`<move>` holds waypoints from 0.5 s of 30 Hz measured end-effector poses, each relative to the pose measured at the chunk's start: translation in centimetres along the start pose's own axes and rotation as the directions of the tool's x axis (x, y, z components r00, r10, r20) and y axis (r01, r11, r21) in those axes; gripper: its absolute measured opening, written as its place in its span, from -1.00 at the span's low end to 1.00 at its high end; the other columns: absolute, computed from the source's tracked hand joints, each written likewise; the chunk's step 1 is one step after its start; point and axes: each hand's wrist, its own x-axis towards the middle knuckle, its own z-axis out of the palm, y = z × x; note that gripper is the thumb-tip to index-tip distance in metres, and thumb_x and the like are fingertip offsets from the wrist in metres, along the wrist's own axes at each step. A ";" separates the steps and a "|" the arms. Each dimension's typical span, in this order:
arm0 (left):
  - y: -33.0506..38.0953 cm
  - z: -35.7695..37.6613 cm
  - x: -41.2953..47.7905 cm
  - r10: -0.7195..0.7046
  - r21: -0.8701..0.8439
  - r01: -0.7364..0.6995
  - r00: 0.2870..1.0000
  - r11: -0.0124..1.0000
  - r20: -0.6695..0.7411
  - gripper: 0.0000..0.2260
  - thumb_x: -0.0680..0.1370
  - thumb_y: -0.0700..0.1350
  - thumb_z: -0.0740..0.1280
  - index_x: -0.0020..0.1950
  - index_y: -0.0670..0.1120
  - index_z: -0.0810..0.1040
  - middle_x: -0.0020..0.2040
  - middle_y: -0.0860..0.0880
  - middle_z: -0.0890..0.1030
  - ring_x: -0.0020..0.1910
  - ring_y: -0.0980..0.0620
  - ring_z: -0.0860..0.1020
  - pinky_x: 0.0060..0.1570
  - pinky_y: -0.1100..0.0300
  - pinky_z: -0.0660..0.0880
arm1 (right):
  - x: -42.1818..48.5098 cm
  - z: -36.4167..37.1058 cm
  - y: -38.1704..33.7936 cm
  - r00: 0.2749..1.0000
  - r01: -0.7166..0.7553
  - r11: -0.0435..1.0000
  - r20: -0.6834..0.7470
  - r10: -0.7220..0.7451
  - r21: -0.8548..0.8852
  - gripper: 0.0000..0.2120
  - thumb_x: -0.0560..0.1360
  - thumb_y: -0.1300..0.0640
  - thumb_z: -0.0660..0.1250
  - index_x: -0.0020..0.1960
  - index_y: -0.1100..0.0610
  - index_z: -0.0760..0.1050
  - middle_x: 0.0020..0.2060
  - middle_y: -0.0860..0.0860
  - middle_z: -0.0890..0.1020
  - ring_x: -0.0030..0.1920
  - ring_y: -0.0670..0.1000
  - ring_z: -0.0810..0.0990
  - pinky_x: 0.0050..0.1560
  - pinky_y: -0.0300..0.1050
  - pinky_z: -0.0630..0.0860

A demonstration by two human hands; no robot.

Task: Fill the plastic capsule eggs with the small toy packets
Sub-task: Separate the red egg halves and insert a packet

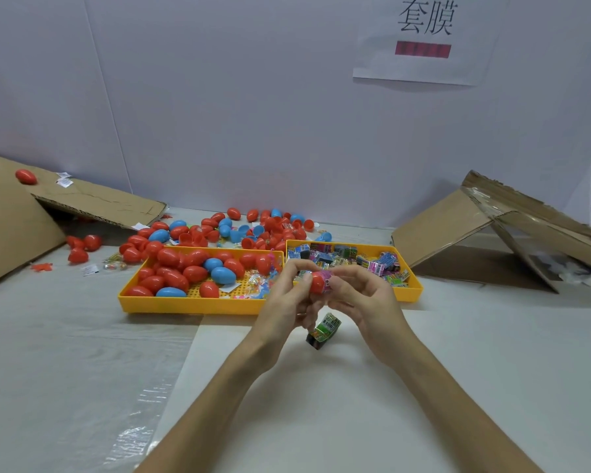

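My left hand (287, 298) grips a red egg half (317, 282) in front of the trays. My right hand (362, 295) pinches a pink toy packet (326, 279) at the mouth of that half. A green and black packet (323, 331) hangs just below my hands, and I cannot tell which fingers hold it. The left yellow tray (185, 303) holds several red and blue eggs (178, 273). The right yellow tray (411, 288) holds several small toy packets (382, 264).
Several loose red and blue eggs and halves (253, 227) lie behind the trays. Flattened cardboard (93, 199) leans at the left, with one red egg (25, 176) on it. An opened cardboard box (512, 230) sits at the right. A white wall with a paper sign (423, 39) stands behind.
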 end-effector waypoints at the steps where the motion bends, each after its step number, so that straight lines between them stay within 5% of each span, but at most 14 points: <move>1: 0.0 0.0 0.0 0.002 -0.004 -0.002 1.000 1.000 -0.003 -0.84 0.74 -0.07 0.10 0.19 -0.06 0.44 -0.38 0.00 0.47 -0.42 0.04 0.39 -0.37 0.20 0.41 | 0.0 0.0 0.0 1.000 0.013 1.000 -0.004 -0.013 -0.006 -0.76 0.32 -0.03 0.58 -0.06 0.03 0.70 -0.07 0.14 0.71 -0.04 0.16 0.70 0.01 0.00 0.63; 15: -0.4 0.3 -0.1 0.046 0.027 -0.047 0.999 0.999 0.016 -0.86 0.73 -0.09 0.11 0.18 0.00 0.46 -0.35 0.00 0.52 -0.37 0.09 0.47 -0.35 0.23 0.43 | 0.2 -0.5 0.4 0.999 0.043 0.996 -0.013 -0.042 0.074 -0.82 0.27 0.05 0.57 -0.19 0.10 0.71 -0.15 0.17 0.71 -0.09 0.15 0.71 -0.05 -0.10 0.64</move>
